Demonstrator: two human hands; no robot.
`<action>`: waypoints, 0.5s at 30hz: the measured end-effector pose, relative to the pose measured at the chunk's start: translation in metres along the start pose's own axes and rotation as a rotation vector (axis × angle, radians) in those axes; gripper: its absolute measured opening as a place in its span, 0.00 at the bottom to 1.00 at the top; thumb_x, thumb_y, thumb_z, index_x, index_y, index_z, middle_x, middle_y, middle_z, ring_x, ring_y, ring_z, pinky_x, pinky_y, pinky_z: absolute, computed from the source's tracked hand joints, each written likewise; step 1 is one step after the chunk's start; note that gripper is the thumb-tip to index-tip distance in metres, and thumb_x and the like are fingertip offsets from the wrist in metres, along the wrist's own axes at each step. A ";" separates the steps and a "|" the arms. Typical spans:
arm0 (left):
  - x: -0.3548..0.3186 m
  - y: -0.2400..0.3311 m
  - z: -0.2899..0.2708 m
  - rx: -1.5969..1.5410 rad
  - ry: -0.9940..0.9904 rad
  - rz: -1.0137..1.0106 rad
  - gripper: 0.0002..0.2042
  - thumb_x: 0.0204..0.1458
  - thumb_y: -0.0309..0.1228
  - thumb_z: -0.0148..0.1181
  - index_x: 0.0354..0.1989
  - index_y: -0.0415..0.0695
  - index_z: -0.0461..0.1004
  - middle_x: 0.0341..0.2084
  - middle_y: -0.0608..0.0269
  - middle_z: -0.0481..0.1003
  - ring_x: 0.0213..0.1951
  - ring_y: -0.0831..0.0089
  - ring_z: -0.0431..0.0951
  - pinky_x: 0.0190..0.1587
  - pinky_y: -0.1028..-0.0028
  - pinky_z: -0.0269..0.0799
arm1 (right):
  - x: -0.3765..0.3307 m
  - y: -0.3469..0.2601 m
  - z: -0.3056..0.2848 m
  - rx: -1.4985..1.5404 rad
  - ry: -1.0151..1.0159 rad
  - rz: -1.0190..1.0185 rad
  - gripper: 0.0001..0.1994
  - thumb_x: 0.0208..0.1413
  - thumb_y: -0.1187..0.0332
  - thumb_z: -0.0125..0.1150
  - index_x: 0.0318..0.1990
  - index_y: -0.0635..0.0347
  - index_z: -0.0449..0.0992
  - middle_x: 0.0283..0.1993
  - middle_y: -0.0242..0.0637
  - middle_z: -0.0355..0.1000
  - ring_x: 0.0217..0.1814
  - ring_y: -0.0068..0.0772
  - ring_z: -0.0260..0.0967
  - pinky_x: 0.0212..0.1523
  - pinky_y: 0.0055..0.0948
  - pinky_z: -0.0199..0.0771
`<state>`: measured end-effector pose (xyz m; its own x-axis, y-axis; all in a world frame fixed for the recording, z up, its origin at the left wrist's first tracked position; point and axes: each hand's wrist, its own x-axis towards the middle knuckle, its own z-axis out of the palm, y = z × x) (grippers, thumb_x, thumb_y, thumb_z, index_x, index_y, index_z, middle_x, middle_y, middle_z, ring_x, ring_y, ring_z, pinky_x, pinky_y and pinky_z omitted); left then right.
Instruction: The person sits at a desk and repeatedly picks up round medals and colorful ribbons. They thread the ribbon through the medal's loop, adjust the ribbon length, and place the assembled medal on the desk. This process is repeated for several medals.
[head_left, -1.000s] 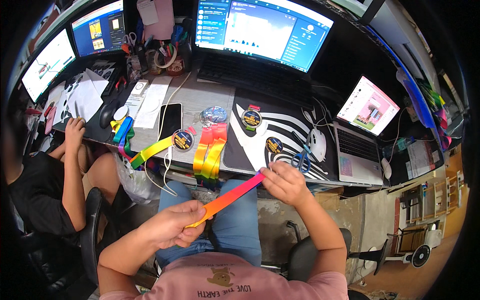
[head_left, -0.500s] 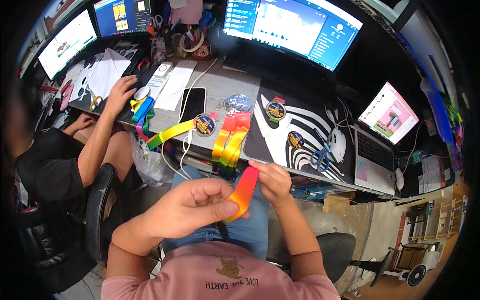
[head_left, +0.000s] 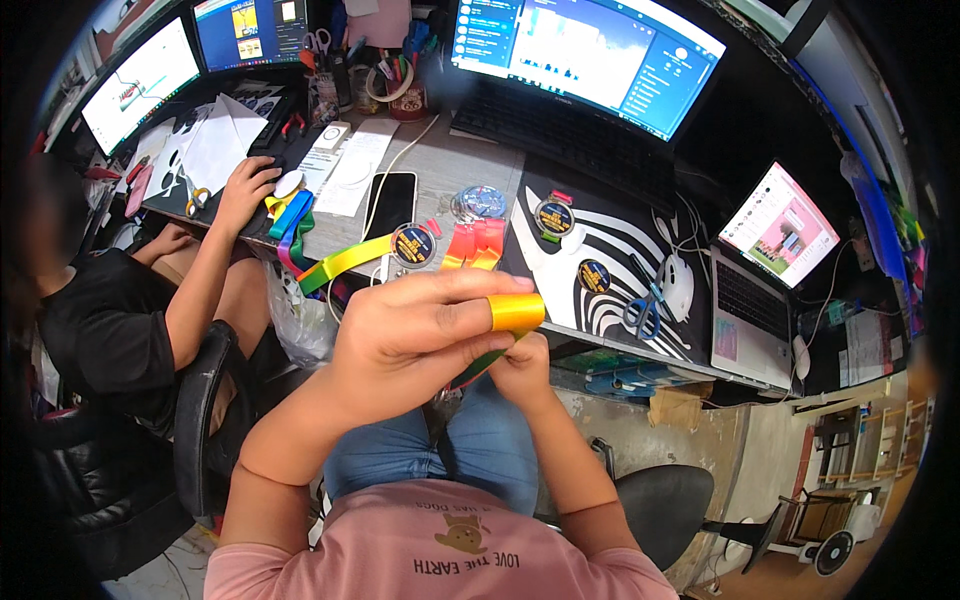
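In front of my lap, a rainbow ribbon (head_left: 517, 312) is folded over the fingers of my left hand (head_left: 405, 325), its yellow part on top and a green part hanging below. My right hand (head_left: 522, 372) is closed on the ribbon's lower part, just right of and below the left; its fingertips are partly hidden. Beyond the hands, a stack of clear round medals (head_left: 480, 203) lies on the desk with red-to-yellow ribbons (head_left: 472, 245) running toward me. Left of it lies a medal (head_left: 413, 244) on a yellow-green ribbon (head_left: 348, 262).
On a black-and-white mat lie another medal (head_left: 553, 217), a round dark disc (head_left: 594, 277), blue-handled scissors (head_left: 642, 316) and a white mouse (head_left: 676, 287). A laptop (head_left: 752, 300) stands right, a phone (head_left: 392, 205) left. A co-worker's hand (head_left: 246, 190) rests on the desk at left.
My left hand has risen toward the desk, and the ribbon is now wrapped over its fingers, yellow side up. My right hand has moved from the red end to below the left hand.
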<state>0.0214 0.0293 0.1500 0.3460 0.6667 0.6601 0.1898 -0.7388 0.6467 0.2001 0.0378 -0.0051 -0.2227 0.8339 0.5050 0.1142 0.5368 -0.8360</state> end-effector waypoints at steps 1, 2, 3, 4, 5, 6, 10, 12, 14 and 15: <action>-0.002 0.000 0.001 0.053 0.019 0.010 0.15 0.42 0.18 0.68 0.41 0.40 0.81 0.41 0.52 0.79 0.40 0.64 0.81 0.45 0.72 0.75 | -0.001 -0.002 0.000 0.002 -0.032 0.017 0.10 0.44 0.85 0.60 0.35 0.64 0.80 0.40 0.44 0.79 0.41 0.41 0.79 0.42 0.31 0.77; -0.003 0.000 0.002 0.105 0.037 0.020 0.15 0.42 0.18 0.68 0.41 0.40 0.81 0.39 0.53 0.80 0.38 0.65 0.82 0.43 0.73 0.76 | -0.004 -0.004 -0.001 0.004 -0.062 0.035 0.10 0.44 0.84 0.61 0.35 0.64 0.80 0.40 0.44 0.79 0.41 0.42 0.79 0.42 0.32 0.77; -0.004 0.000 0.001 0.123 0.051 0.021 0.15 0.42 0.18 0.68 0.41 0.40 0.81 0.37 0.54 0.80 0.36 0.66 0.82 0.41 0.74 0.76 | -0.006 -0.005 -0.001 0.005 -0.092 0.054 0.10 0.43 0.84 0.61 0.35 0.65 0.80 0.40 0.44 0.79 0.41 0.42 0.79 0.42 0.32 0.77; -0.005 0.000 0.000 0.142 0.066 0.023 0.15 0.42 0.18 0.68 0.41 0.40 0.81 0.36 0.54 0.81 0.35 0.67 0.82 0.39 0.75 0.76 | -0.008 -0.004 -0.002 0.015 -0.094 0.041 0.10 0.43 0.83 0.62 0.36 0.65 0.80 0.40 0.44 0.79 0.41 0.43 0.79 0.42 0.32 0.77; -0.006 0.000 -0.001 0.161 0.080 0.025 0.15 0.42 0.17 0.68 0.41 0.40 0.81 0.35 0.55 0.81 0.33 0.68 0.82 0.37 0.75 0.76 | -0.011 -0.001 -0.002 0.025 -0.096 0.029 0.10 0.43 0.82 0.62 0.36 0.65 0.80 0.40 0.45 0.79 0.41 0.43 0.79 0.42 0.33 0.77; -0.008 0.000 -0.002 0.166 0.086 0.026 0.15 0.42 0.17 0.68 0.42 0.40 0.81 0.34 0.55 0.81 0.32 0.69 0.82 0.36 0.76 0.76 | -0.014 0.002 -0.002 0.035 -0.098 0.016 0.10 0.43 0.82 0.63 0.36 0.66 0.80 0.41 0.45 0.79 0.41 0.43 0.79 0.42 0.33 0.76; -0.014 -0.004 0.000 0.162 0.113 0.027 0.16 0.42 0.17 0.68 0.42 0.40 0.80 0.32 0.57 0.81 0.28 0.71 0.80 0.32 0.77 0.75 | -0.019 0.000 -0.005 0.186 -0.110 0.033 0.08 0.44 0.80 0.64 0.35 0.65 0.80 0.40 0.46 0.79 0.41 0.44 0.79 0.42 0.33 0.76; -0.016 -0.003 0.002 0.158 0.120 0.013 0.16 0.42 0.17 0.68 0.42 0.40 0.81 0.31 0.57 0.81 0.26 0.72 0.80 0.31 0.77 0.74 | -0.014 -0.010 -0.007 0.234 -0.131 0.020 0.08 0.44 0.80 0.65 0.35 0.65 0.81 0.40 0.46 0.79 0.41 0.44 0.79 0.42 0.32 0.76; -0.015 0.001 0.003 0.163 0.119 -0.014 0.15 0.43 0.17 0.67 0.42 0.41 0.81 0.30 0.57 0.81 0.26 0.72 0.80 0.31 0.78 0.74 | -0.016 -0.007 -0.002 0.125 -0.132 -0.028 0.09 0.44 0.78 0.68 0.36 0.65 0.81 0.40 0.47 0.79 0.41 0.43 0.79 0.41 0.32 0.76; -0.016 -0.001 0.003 0.169 0.132 -0.007 0.15 0.43 0.17 0.67 0.42 0.41 0.81 0.29 0.58 0.81 0.25 0.72 0.80 0.31 0.78 0.74 | -0.017 -0.006 0.001 0.070 -0.132 -0.052 0.10 0.43 0.78 0.69 0.37 0.65 0.80 0.40 0.47 0.79 0.42 0.42 0.79 0.41 0.32 0.76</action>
<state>0.0188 0.0188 0.1380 0.2226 0.6708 0.7074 0.3467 -0.7327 0.5857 0.2027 0.0202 -0.0093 -0.3526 0.7786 0.5191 0.0323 0.5645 -0.8248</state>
